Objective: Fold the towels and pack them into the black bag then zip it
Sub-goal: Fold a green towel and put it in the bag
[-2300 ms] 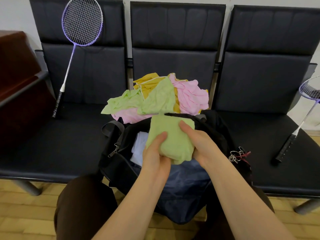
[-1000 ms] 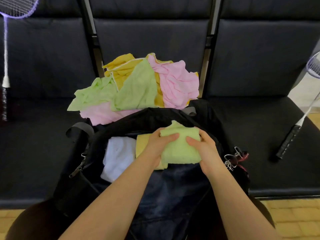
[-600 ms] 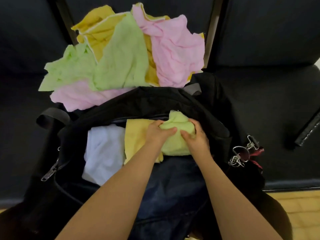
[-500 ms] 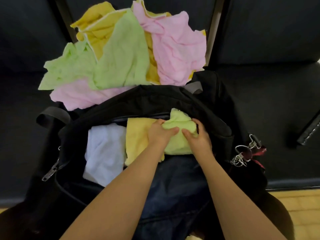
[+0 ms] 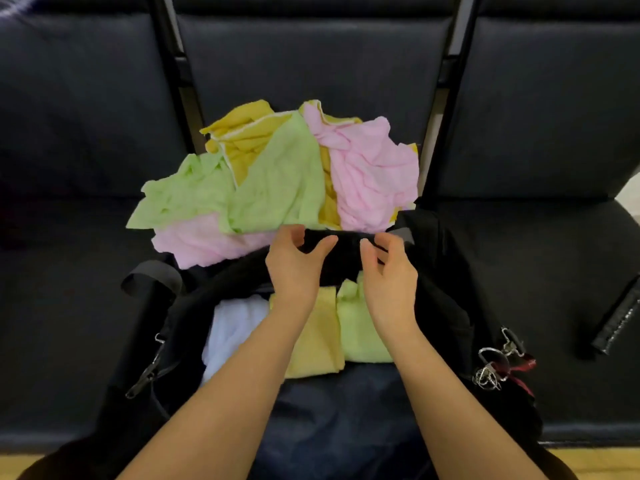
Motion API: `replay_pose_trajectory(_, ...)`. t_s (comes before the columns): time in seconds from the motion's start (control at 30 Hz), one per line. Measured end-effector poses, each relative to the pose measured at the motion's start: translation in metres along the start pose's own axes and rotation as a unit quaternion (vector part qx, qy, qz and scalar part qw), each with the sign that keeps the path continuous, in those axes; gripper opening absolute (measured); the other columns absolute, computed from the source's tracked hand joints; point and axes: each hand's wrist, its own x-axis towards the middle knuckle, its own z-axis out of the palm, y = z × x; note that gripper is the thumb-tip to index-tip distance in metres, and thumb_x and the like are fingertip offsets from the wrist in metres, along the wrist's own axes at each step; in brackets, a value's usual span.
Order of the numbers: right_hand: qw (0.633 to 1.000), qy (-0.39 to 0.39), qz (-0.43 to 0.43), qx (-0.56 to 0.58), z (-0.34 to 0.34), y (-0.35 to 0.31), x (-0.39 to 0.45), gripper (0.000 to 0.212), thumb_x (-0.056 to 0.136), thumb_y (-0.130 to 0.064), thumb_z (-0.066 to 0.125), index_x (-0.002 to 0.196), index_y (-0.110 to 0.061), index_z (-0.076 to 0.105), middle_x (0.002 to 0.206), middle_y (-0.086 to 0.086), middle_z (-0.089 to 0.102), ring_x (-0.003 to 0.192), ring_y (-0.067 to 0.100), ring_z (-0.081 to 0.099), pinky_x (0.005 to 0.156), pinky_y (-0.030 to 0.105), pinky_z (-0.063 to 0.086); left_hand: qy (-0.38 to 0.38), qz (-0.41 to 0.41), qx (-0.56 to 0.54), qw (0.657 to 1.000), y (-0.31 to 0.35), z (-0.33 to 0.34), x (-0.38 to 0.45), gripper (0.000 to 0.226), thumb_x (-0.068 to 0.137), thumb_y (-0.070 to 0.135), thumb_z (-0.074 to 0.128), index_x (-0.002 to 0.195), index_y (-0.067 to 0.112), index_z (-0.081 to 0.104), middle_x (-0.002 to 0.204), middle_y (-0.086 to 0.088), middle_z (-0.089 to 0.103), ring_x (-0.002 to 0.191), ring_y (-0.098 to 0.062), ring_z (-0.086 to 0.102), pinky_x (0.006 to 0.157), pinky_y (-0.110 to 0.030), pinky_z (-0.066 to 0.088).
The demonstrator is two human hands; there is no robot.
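Note:
The black bag (image 5: 194, 317) lies unzipped in front of me on the bench. Inside it, side by side, are a folded white towel (image 5: 235, 327), a folded yellow towel (image 5: 317, 344) and a folded green towel (image 5: 360, 337). Behind the bag sits a loose pile of towels: a green one (image 5: 277, 181), a pink one (image 5: 370, 174) and a yellow one (image 5: 242, 133). My left hand (image 5: 294, 265) and my right hand (image 5: 389, 268) hover empty over the bag's far rim, fingers relaxed and spread, just short of the pile.
Black bench seats (image 5: 519, 258) stretch to both sides, backrests behind. A racket handle (image 5: 616, 317) lies on the right seat. A bunch of metal clips with a red tag (image 5: 498, 362) hangs at the bag's right end. A zipper pull (image 5: 142, 379) dangles at the left.
Both hands let go of the folded green towel, which now lies in the bag beside the yellow one. They rose and moved forward towards the pile.

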Motion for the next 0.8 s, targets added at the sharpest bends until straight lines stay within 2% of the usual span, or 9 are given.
replay_pose_trajectory(0.17, 0.999, -0.026, 0.025, 0.007, 0.022, -0.058, 0.074, 0.031, 0.099, -0.038, 0.048, 0.104, -0.010, 0.059, 0.100, 0.000, 0.064, 0.093, 0.016, 0.057, 0.078, 0.026, 0.038, 0.056, 0.019, -0.025, 0.998, 0.036, -0.014, 0.074, 0.039, 0.081, 0.033, 0.075, 0.105, 0.007, 0.060, 0.099, -0.001, 0.061, 0.092, -0.014, 0.054, 0.077, -0.020, 0.036)
replay_pose_trajectory(0.27, 0.996, -0.072, 0.053, -0.009, 0.051, -0.065, 0.106, 0.048, 0.094, -0.051, 0.043, 0.087, -0.006, 0.059, 0.091, 0.010, 0.069, 0.089, 0.031, 0.064, 0.085, 0.039, 0.050, 0.055, 0.022, -0.001, 0.998, 0.033, -0.007, 0.116, 0.032, 0.086, 0.036, 0.068, 0.103, 0.009, 0.064, 0.105, -0.004, 0.065, 0.095, -0.014, 0.057, 0.079, -0.022, 0.038)
replay_pose_trajectory(0.33, 0.993, -0.100, 0.059, -0.013, 0.070, -0.063, 0.110, 0.061, 0.083, -0.062, 0.040, 0.082, -0.005, 0.062, 0.086, 0.015, 0.069, 0.087, 0.036, 0.065, 0.086, 0.052, 0.052, 0.045, 0.014, 0.058, 0.997, 0.018, 0.002, 0.138, 0.041, 0.087, 0.040, 0.065, 0.115, 0.010, 0.062, 0.118, -0.007, 0.061, 0.109, -0.021, 0.056, 0.087, -0.026, 0.040)
replay_pose_trajectory(0.4, 0.991, -0.119, 0.060, -0.014, 0.086, -0.057, 0.112, 0.072, 0.073, -0.070, 0.036, 0.081, -0.005, 0.064, 0.088, 0.016, 0.070, 0.090, 0.037, 0.065, 0.087, 0.055, 0.050, 0.021, -0.026, 0.149, 0.988, 0.000, 0.010, 0.155, 0.059, 0.085, 0.047, 0.063, 0.131, 0.012, 0.051, 0.133, -0.007, 0.049, 0.123, -0.027, 0.047, 0.098, -0.035, 0.038)
replay_pose_trajectory(0.47, 0.988, -0.134, 0.074, -0.015, 0.094, -0.052, 0.114, 0.076, 0.071, -0.074, 0.036, 0.085, -0.005, 0.066, 0.096, 0.016, 0.071, 0.096, 0.038, 0.064, 0.091, 0.054, 0.048, -0.009, -0.068, 0.205, 0.976, -0.015, 0.015, 0.164, 0.064, 0.084, 0.051, 0.063, 0.135, 0.016, 0.046, 0.134, -0.007, 0.046, 0.125, -0.030, 0.045, 0.101, -0.042, 0.038)
replay_pose_trajectory(0.53, 0.985, -0.149, 0.080, -0.027, 0.099, -0.048, 0.119, 0.062, 0.087, -0.062, 0.044, 0.091, -0.004, 0.067, 0.101, 0.016, 0.070, 0.100, 0.038, 0.062, 0.093, 0.052, 0.047, -0.003, -0.066, 0.205, 0.977, -0.023, 0.017, 0.170, 0.046, 0.083, 0.047, 0.065, 0.117, 0.016, 0.058, 0.116, -0.007, 0.057, 0.114, -0.032, 0.052, 0.095, -0.044, 0.043)
replay_pose_trajectory(0.6, 0.984, -0.154, 0.083, -0.041, 0.099, -0.042, 0.123, 0.052, 0.096, -0.050, 0.044, 0.095, -0.003, 0.066, 0.103, 0.016, 0.069, 0.101, 0.037, 0.061, 0.095, 0.047, 0.045, 0.010, -0.042, 0.167, 0.985, -0.021, 0.012, 0.171, 0.026, 0.083, 0.041, 0.067, 0.082, 0.017, 0.056, 0.085, -0.002, 0.059, 0.096, -0.032, 0.058, 0.088, -0.043, 0.046)
replay_pose_trajectory(0.67, 0.984, -0.154, 0.087, -0.036, 0.098, -0.041, 0.123, 0.050, 0.098, -0.046, 0.043, 0.097, -0.002, 0.065, 0.103, 0.013, 0.069, 0.101, 0.033, 0.060, 0.093, 0.039, 0.045, 0.012, -0.015, 0.090, 0.996, -0.013, 0.005, 0.168, 0.035, 0.083, 0.033, 0.070, 0.064, 0.019, 0.043, 0.064, 0.004, 0.049, 0.075, -0.026, 0.053, 0.075, -0.035, 0.044)
replay_pose_trajectory(0.8, 0.986, -0.125, 0.099, 0.039, 0.098, -0.052, 0.114, 0.036, 0.099, -0.044, 0.046, 0.097, -0.010, 0.057, 0.092, 0.000, 0.059, 0.092, 0.019, 0.053, 0.080, 0.027, 0.036, -0.056, 0.039, -0.108, 0.992, 0.014, -0.009, 0.132, 0.045, 0.085, 0.014, 0.065, 0.056, 0.020, 0.032, 0.046, 0.010, 0.032, 0.051, -0.006, 0.027, 0.054, -0.026, 0.024)
